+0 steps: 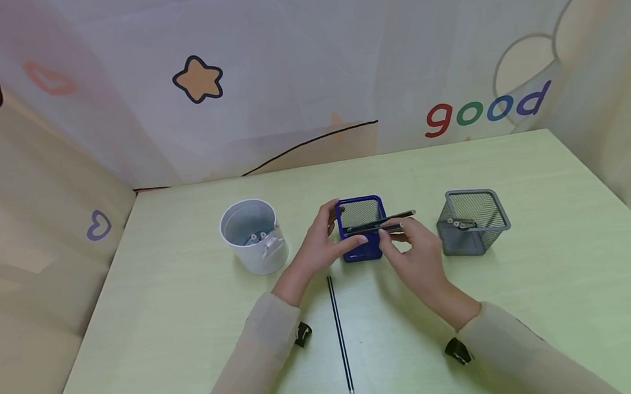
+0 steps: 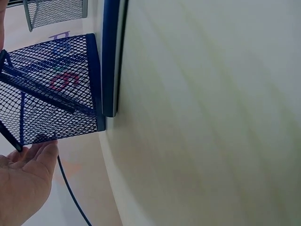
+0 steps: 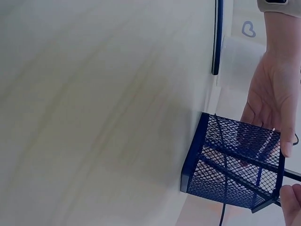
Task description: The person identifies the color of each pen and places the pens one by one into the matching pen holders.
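A blue mesh pen holder (image 1: pixel 366 251) stands upright on the table, with two dark pencils (image 1: pixel 374 223) leaning in it and their ends past its right rim. My left hand (image 1: pixel 318 245) holds the holder from the left, thumb at the front and fingers round the far side. At the right rim, my right hand (image 1: pixel 419 260) pinches a pencil between thumb and fingers; part of it is hidden by the fingers. Through the mesh (image 3: pixel 240 160) in the right wrist view, the pencils slant down inside. Another black-striped pencil (image 1: pixel 341 340) lies on the table between my forearms.
To the left stands a white bucket (image 1: pixel 256 258) with several pencil ends visible inside. A grey mesh pen holder (image 1: pixel 488 228) with several pencils in it stands to the right. A printed cloth wall (image 1: pixel 308 71) rises behind the table (image 1: pixel 166 326).
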The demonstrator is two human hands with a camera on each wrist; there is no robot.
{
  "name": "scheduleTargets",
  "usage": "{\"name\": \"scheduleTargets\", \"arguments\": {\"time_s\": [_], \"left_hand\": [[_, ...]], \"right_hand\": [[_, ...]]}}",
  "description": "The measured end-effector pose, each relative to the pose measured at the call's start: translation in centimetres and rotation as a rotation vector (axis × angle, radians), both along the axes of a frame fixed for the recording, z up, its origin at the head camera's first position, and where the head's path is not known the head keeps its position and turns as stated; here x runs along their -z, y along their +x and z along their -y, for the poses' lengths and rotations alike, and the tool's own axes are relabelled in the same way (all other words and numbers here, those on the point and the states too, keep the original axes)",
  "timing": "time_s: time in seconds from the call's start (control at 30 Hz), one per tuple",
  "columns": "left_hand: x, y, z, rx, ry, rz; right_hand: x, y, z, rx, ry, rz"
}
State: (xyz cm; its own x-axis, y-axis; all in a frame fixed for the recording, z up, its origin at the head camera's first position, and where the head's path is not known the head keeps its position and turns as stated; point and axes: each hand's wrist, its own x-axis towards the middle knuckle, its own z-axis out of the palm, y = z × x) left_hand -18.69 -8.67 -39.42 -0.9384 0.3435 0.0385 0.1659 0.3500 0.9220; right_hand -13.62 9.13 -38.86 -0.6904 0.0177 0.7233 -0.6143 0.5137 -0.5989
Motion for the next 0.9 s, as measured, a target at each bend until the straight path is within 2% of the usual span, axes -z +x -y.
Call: {"name": "scheduleTargets", "arguments": {"time_s": [0.4,0.63,0.9], "left_hand": [[-0.1,0.0,0.0,-0.003,-0.003,-0.008],[0.0,0.0,-0.1,0.001,-0.009,-0.010],[0.1,0.0,0.0,-0.003,-0.009,-0.005]], "right_hand": [[0.4,-0.1,0.3,0.023,0.018,-0.008],[0.4,0.3,0.1,0.077,0.055,0.046],[0.7,1.0,-0.1,0.079,0.065,0.063]]}}
